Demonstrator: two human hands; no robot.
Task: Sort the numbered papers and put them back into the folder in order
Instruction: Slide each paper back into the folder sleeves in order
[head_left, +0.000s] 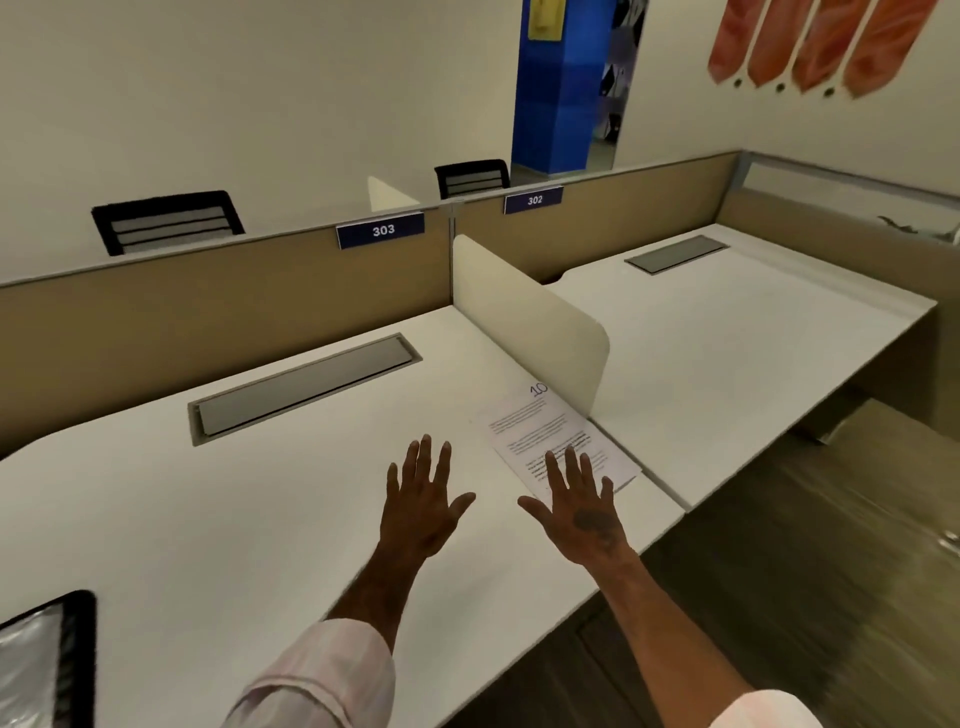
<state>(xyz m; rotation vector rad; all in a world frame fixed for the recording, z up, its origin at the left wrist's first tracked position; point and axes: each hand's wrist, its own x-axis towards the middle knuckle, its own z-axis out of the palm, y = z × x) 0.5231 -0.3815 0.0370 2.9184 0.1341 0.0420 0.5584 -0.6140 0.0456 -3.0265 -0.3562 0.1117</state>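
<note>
Well, the numbered papers (535, 421) lie in a slanted stack at the right edge of the surface (260, 519), close against the low divider (524, 317), with a sheet marked 10 on top. The right grip (582, 512) is spread wide and holds nothing, its fingertips over the stack's near end; whether they touch it I cannot tell. The left grip (423, 501), equally open and empty, hovers just beside it. What looks like the folder (47, 660) sits well apart, near left. Sorting seems hardly begun; next, I'd guess, draw the stack in and spread it out.
</note>
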